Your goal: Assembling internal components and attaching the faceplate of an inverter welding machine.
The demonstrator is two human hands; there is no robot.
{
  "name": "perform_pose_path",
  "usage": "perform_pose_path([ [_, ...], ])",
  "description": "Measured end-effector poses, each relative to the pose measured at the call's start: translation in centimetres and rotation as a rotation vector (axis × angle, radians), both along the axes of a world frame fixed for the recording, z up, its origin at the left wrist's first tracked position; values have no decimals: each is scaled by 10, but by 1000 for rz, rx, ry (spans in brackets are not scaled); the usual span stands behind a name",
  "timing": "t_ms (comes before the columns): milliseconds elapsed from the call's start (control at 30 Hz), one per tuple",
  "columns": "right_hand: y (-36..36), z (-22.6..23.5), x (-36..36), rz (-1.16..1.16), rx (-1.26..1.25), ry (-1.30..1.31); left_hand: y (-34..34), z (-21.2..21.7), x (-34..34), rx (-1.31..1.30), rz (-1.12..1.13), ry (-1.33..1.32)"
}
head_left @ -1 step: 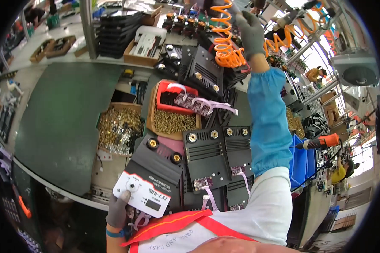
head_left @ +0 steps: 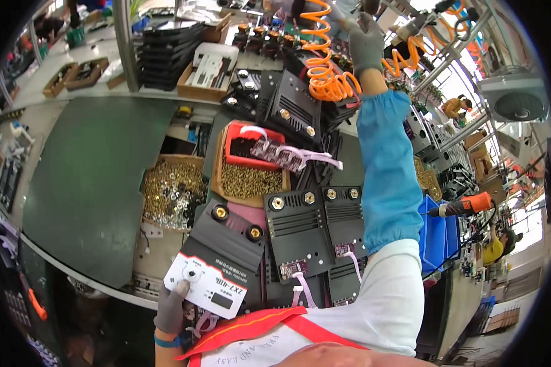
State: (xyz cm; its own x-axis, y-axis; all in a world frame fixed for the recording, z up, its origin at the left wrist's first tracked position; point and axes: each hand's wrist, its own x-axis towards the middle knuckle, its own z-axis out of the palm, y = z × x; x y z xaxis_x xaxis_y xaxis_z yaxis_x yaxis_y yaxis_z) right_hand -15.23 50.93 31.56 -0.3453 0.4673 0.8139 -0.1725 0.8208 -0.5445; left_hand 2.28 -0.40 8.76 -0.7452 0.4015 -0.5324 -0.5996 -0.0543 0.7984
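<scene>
My left hand (head_left: pixel 170 309), in a grey glove, pinches the lower edge of a black front panel (head_left: pixel 229 244), thumb on top. The panel is tilted, with a white label at its lower end and two brass sockets at its upper end; wires and a board show under it. My right hand (head_left: pixel 366 46), also gloved, is raised at arm's length beside an orange coiled hose (head_left: pixel 327 82). Its fingers curl at the top of the view around something I cannot make out. More black panels (head_left: pixel 297 229) with brass sockets and small circuit boards lie in front of me.
A box of brass fittings (head_left: pixel 251 182) carries a red tray (head_left: pixel 231 151) with a wired circuit board (head_left: pixel 278 153) across it. Left of it lie loose nuts and washers (head_left: pixel 174 192). On the right are blue bins (head_left: pixel 431 235) and an orange power screwdriver (head_left: pixel 468 205). Stacked black panels (head_left: pixel 294 101) stand beyond.
The view has shifted slightly. My right hand is a little further right against the hose; my left hand keeps its hold on the front panel.
</scene>
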Motion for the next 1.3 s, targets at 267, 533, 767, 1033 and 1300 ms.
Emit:
perform_pose_path([
  [267, 103, 43, -49, -329, -35, -118, -3, 4, 3, 4, -35, 36],
  [533, 107, 54, -114, 325, -182, 283, 1, 2, 9, 23, 34, 57],
  [767, -47, 84, -43, 391, -259, 557, 9, 10, 11, -31, 39, 21],
  [1033, -167, -26, 88, 1493, -759, -29, 8, 21, 21, 39, 45, 46],
  [1300, -288, -120, 147, 1439, -720, -195, 17, 38, 22, 19, 16, 51],
])
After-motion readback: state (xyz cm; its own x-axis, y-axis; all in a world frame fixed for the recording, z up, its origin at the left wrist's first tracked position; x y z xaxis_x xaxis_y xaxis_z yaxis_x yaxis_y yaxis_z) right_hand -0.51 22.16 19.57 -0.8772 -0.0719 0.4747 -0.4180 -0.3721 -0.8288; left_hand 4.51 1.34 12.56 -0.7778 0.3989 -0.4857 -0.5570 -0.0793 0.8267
